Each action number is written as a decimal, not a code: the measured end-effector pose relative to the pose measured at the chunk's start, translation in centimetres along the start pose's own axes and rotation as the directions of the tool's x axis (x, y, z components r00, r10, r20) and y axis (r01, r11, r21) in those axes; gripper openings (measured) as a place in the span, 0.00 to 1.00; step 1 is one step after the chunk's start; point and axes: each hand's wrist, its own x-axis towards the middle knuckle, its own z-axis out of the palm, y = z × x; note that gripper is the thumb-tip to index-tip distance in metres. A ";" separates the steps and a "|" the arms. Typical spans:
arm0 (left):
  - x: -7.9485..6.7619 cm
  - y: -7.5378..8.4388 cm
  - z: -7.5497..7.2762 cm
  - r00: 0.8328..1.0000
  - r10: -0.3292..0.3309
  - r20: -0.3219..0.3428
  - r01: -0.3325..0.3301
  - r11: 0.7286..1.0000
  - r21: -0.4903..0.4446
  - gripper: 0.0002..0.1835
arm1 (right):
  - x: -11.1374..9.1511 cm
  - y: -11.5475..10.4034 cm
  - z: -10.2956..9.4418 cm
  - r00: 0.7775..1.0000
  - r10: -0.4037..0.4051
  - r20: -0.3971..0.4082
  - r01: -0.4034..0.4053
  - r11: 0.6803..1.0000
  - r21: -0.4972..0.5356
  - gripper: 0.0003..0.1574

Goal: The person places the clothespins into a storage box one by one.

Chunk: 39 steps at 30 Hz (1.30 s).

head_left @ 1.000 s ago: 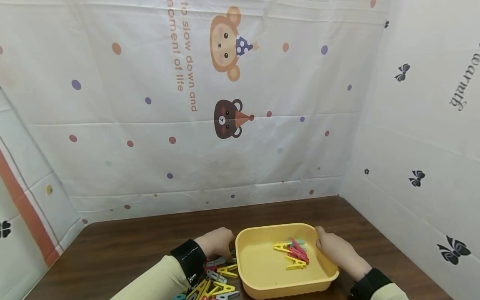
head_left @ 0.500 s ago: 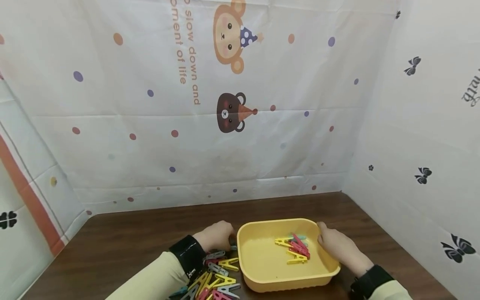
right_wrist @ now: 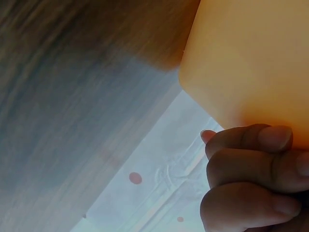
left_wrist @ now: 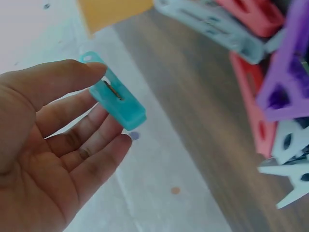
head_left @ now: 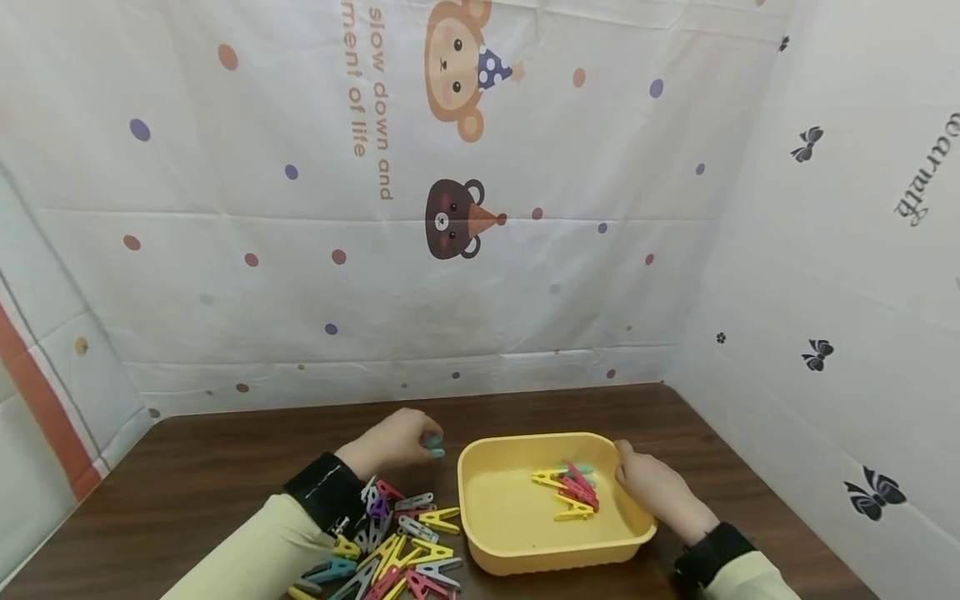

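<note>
My left hand (head_left: 390, 442) pinches a teal clothespin (left_wrist: 123, 106) between thumb and fingers, held up to the left of the yellow plastic basin (head_left: 498, 508). In the left wrist view the thumb presses on the clip's narrow end, and its spring shows. At the basin's right side my right hand (head_left: 660, 487) grips the rim. Its curled fingers (right_wrist: 246, 166) lie against the basin's outer wall in the right wrist view. Inside the basin lie several yellow, pink and teal clothespins (head_left: 576, 490). A loose pile of mixed clothespins (head_left: 405, 554) spreads below my left hand, partly hidden by the forearm.
Everything stands on a dark brown wooden table (head_left: 247, 458). A white printed sheet (head_left: 375, 292) hangs behind it and closes off both sides. A purple clothespin (left_wrist: 285, 82) lies at the pile's far side, close to my left hand.
My left hand has risen from beside the basin and moved left, bringing the teal clothespin into sight. More of the pile shows. The right hand keeps its hold on the basin.
</note>
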 end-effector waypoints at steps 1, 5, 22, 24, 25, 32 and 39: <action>0.0 0.0 -0.3 1.000 0.012 -0.013 -0.012 1.000 -0.006 0.05 | 0.1 -0.1 0.0 1.000 0.005 0.000 -0.005 1.000 -0.002 0.28; 0.4 0.7 -1.1 0.997 0.071 -0.043 -0.072 0.997 -0.016 0.09 | 0.5 -0.2 0.0 0.999 0.032 0.010 -0.032 0.999 -0.010 0.29; 3.5 6.0 -3.2 0.986 0.169 -0.002 -0.168 0.980 0.109 0.19 | 2.2 -1.9 -2.4 0.999 -0.013 -0.048 0.011 0.999 -0.042 0.29; 4.3 6.9 -2.6 0.980 0.200 0.009 -0.200 0.974 0.111 0.20 | 2.1 -1.7 -2.1 0.999 -0.003 -0.045 0.001 0.999 -0.043 0.29; 4.7 7.3 -2.3 0.975 0.221 0.015 -0.222 0.969 0.108 0.19 | 2.0 -1.5 -2.0 0.999 0.001 -0.043 -0.003 0.999 -0.045 0.29; 7.3 11.2 0.8 0.962 0.251 0.105 -0.265 0.950 0.162 0.20 | 1.0 -0.6 -0.8 0.999 0.004 -0.033 -0.006 0.999 -0.039 0.27; 8.4 13.2 5.0 0.958 0.231 0.172 -0.263 0.944 0.198 0.20 | 0.1 -0.2 0.0 1.000 0.009 -0.023 -0.009 1.000 -0.020 0.27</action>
